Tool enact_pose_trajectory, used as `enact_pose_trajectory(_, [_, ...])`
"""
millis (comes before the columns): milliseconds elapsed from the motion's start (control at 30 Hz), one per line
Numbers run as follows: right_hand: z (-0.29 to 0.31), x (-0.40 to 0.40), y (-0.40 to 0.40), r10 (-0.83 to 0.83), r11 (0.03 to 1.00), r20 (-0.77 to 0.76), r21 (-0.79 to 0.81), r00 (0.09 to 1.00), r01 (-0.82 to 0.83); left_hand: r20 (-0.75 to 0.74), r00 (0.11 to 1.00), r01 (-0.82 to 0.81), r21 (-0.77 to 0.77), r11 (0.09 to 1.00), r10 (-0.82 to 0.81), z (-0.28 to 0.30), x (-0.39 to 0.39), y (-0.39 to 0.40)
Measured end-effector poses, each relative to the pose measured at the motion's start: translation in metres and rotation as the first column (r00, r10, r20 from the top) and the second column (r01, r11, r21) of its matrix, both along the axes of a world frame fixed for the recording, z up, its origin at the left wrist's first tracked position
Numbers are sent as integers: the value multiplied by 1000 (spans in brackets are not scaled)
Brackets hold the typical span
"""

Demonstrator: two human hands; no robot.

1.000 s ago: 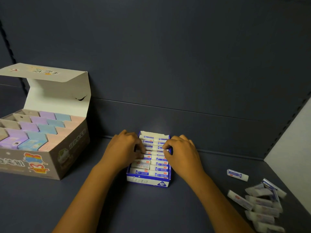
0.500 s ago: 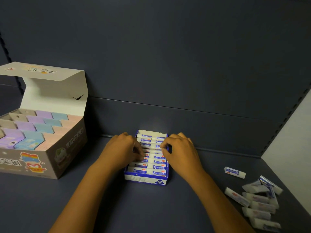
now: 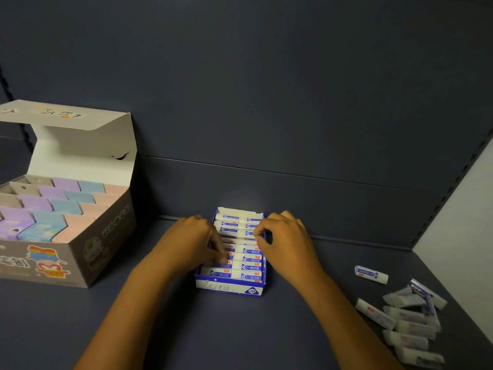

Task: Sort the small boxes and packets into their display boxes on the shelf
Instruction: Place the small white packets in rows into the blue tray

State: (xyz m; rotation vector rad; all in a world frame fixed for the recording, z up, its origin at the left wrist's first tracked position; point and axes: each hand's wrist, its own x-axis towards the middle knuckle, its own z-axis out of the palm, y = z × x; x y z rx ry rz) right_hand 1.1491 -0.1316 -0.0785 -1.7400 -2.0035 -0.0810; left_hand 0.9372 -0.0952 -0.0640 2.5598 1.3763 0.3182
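A small blue-and-white display box (image 3: 229,288) sits mid-shelf, filled with two columns of white eraser packets (image 3: 248,268) with blue labels. My left hand (image 3: 190,241) lies over the box's left column, its fingertips pressing on the packets there. My right hand (image 3: 286,243) is at the box's right edge, thumb and forefinger pinching the end of a packet in the right column. Both hands hide some of the middle rows.
A large grey display box (image 3: 80,263) with an upright lid (image 3: 80,156) stands at the left, holding purple, blue and pink small boxes (image 3: 64,206). At the right lie a single loose eraser packet (image 3: 371,274) and a pile of several more (image 3: 410,321). A white side panel (image 3: 466,222) bounds the shelf.
My left fingertips have slid slightly toward the box's front along the left column. My right hand stays at the right column with little movement.
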Motion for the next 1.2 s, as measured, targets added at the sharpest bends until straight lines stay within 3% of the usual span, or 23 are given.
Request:
enact_pose_trajectory(133, [2,0,-2,23,1000,-32,-7,999,-23,13,1000,16,-38,999,-15,0,-1,1])
enact_pose_trajectory(233, [7,5,-7,38,999,-121,10,992,-37,104,994,33,-53,998,-28,4,-1,1])
enact_pose_trajectory(300, [10,14,-15,31,1000,-161,7,986,-30,163,986,15,16,1000,-18,6,3,-1])
enact_pose_trajectory(433, [10,46,-41,-10,1000,-79,-4,997,10,227,974,-38,208,977,-11,2,19,-7])
enact_pose_trajectory(700, [10,125,-93,-225,971,-84,-105,971,216,149,979,95,258,961,-137,12,96,-33])
enact_pose_trajectory(800, [14,148,-109,-316,927,-80,-237,945,290,112,970,183,247,951,-216,13,135,-46])
enact_pose_trajectory(933, [13,176,-133,-410,879,-55,-291,910,379,95,950,278,188,942,-299,7,183,-58])
enact_pose_trajectory(1067, [3,208,-152,-527,791,-90,-416,845,449,127,942,286,191,939,-312,-7,221,-66])
enact_pose_trajectory(1200, [-7,234,-156,-592,770,-38,-321,805,552,171,937,273,187,944,-304,-22,244,-65])
